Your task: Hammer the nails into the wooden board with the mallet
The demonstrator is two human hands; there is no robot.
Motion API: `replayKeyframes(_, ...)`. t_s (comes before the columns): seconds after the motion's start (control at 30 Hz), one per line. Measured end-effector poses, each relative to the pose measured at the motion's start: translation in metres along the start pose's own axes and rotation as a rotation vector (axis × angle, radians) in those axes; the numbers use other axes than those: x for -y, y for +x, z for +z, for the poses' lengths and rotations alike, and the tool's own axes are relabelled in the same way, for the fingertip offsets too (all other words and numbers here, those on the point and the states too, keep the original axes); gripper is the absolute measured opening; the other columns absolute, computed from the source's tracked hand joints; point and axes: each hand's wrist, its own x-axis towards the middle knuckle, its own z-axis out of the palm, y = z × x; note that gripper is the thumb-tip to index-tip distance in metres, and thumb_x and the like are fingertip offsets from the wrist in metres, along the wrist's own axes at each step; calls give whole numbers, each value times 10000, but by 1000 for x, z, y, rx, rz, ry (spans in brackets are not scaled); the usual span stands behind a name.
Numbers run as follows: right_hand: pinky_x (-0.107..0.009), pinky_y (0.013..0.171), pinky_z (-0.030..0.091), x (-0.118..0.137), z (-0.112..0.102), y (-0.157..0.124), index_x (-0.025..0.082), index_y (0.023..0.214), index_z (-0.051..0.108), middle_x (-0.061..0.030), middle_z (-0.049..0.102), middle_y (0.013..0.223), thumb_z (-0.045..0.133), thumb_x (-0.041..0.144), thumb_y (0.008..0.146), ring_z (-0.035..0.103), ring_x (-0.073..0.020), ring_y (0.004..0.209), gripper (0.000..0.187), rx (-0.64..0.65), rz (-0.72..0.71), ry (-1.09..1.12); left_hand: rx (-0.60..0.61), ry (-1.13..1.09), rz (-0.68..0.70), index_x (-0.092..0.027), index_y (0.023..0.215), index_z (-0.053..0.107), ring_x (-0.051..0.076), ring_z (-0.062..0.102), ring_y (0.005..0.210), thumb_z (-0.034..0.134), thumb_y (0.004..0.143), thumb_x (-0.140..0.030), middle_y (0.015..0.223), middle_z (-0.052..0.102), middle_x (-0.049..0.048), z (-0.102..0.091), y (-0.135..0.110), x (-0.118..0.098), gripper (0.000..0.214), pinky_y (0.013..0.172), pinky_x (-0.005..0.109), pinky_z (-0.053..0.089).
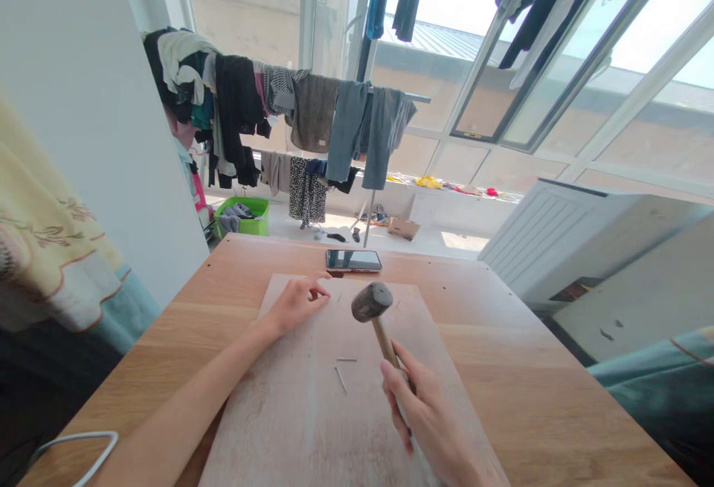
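My right hand (418, 398) is wrapped round the wooden handle of a mallet (372, 302) with a dark, blunt head. The mallet is raised above a pale wooden board (312, 427). My left hand (298, 301) rests at the board's far left part, fingers loosely bent and apart, holding nothing that I can see. Just right of its fingertips, a thin nail (340, 297) stands on the board. Another nail (398, 304) shows behind the mallet head, to its right. Two loose nails, one crosswise (346, 359) and one slanted (341, 381), lie mid-board.
Beyond the board a phone (353, 260) lies on the wooden table (535, 383). A white cable (100, 439) curls at the lower left. Past the table stand a laundry rack with clothes (312, 111) and a green basket (256, 218). Curtains hang at both sides.
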Motion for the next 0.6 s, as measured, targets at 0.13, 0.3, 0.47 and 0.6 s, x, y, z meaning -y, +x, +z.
replayKeyframes(0.13, -148, 269, 312, 32, 10, 19, 153, 1301, 560, 113, 435, 602, 481, 501, 935, 393, -49, 313, 511, 17, -102, -38, -8, 3, 13, -207, 1178, 681, 151, 645, 672, 658, 837, -212, 862, 811, -3, 1, -1, 1, 342, 709, 260, 509)
replayKeyframes(0.3, -153, 269, 346, 38, 28, 41, 167, 1367, 545, 131, 410, 499, 469, 452, 949, 413, -78, 303, 511, 36, -133, -123, -32, -27, 54, -201, 1176, 682, 136, 637, 654, 666, 817, -160, 841, 806, -7, 3, -1, 3, 362, 688, 245, 510)
replayKeyframes(0.47, -154, 254, 336, 32, 35, 41, 149, 1368, 560, 120, 426, 523, 490, 441, 932, 420, -78, 301, 529, 46, -107, -157, -8, -49, 52, -199, 1140, 695, 128, 630, 642, 620, 795, -125, 789, 780, -13, 3, 0, 4, 361, 666, 231, 504)
replayKeyframes(0.6, -144, 281, 337, 25, 21, 23, 162, 1387, 534, 115, 432, 574, 451, 485, 962, 405, -57, 315, 540, 40, -102, -112, -35, -31, 9, -188, 1146, 665, 132, 631, 644, 621, 825, -206, 933, 784, 23, 1, -1, 2, 324, 671, 255, 524)
